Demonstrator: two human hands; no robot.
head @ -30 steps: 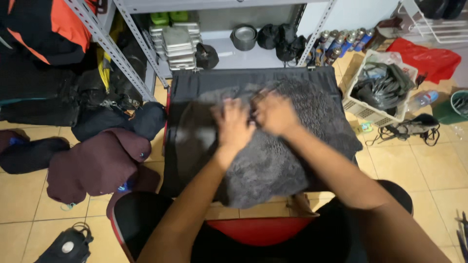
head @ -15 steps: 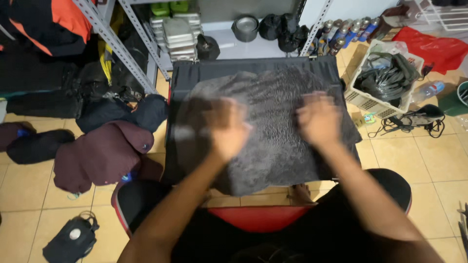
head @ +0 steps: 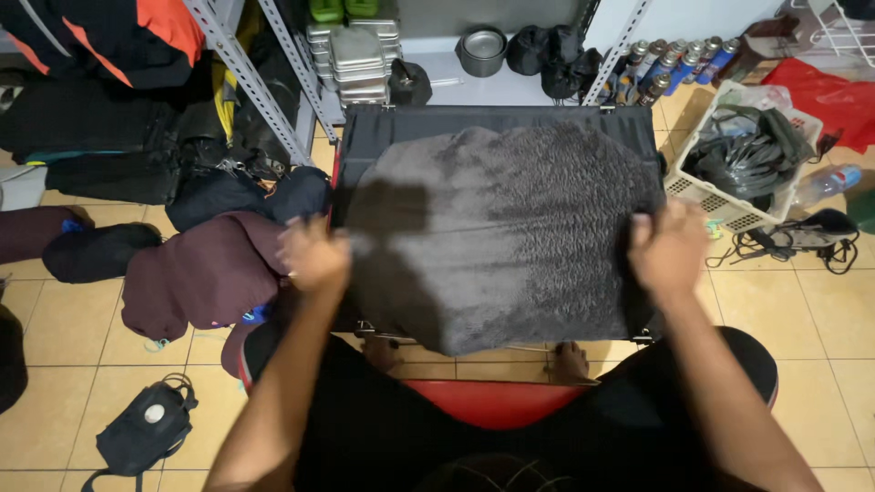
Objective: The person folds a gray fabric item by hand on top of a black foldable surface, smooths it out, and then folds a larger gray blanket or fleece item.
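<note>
Head view, looking down. Grey fleece cloth (head: pixel 506 232) lies spread flat on a black folding table (head: pixel 492 118), covering most of its top; a strip of black table surface shows along the 12 o'clock edge and down the 9 o'clock side. Left hand (head: pixel 314 255) sits at the cloth's 9 o'clock edge, motion-blurred; fingers appear curled at the cloth margin, but whether they pinch the cloth cannot be told. Right hand (head: pixel 668 251) is at the cloth's 3 o'clock edge, fingers clenched on the fabric at the table's corner, knuckles up. Both forearms run in from 6 o'clock, hands well apart, one at each side of the cloth. The cloth's near edge hangs slightly over the table at 6 o'clock, above a red seat edge (head: pixel 492 401); two bare feet (head: pixel 570 363) show beneath that edge. At 12 o'clock from the table: metal shelf rack (head: pixel 241 68) with stacked metal trays (head: pixel 357 59) and a round metal pot (head: pixel 481 50). At 2 o'clock: white plastic basket (head: pixel 729 210) holding dark straps. At 9 o'clock: maroon stuff sack (head: pixel 205 273) on the tiled floor. At 7 o'clock: small black pouch (head: pixel 146 433).
</note>
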